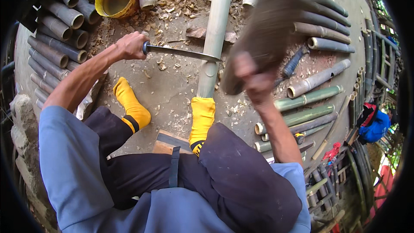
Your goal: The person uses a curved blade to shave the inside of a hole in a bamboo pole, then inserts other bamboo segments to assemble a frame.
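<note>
My left hand (133, 45) is closed round the dark handle of a long-bladed knife (183, 52). The blade reaches to the right and its tip lies across a pale bamboo pole (217, 19). That pole runs away from me, its near end against my right foot in a yellow sock (202, 114). A low wood block (196, 32) sits under the pole. In my right hand (254, 80) is a thick brown block (269, 28), raised right of the pole. Motion smears the block, and its exact kind does not show.
Cut bamboo tubes lie stacked at the left (56, 26) and in rows at the right (310, 99). A yellow bucket (98, 2) stands at the far left. Shavings (172, 0) litter the floor. A dark-handled tool (294, 62) and blue bag (374, 127) are right.
</note>
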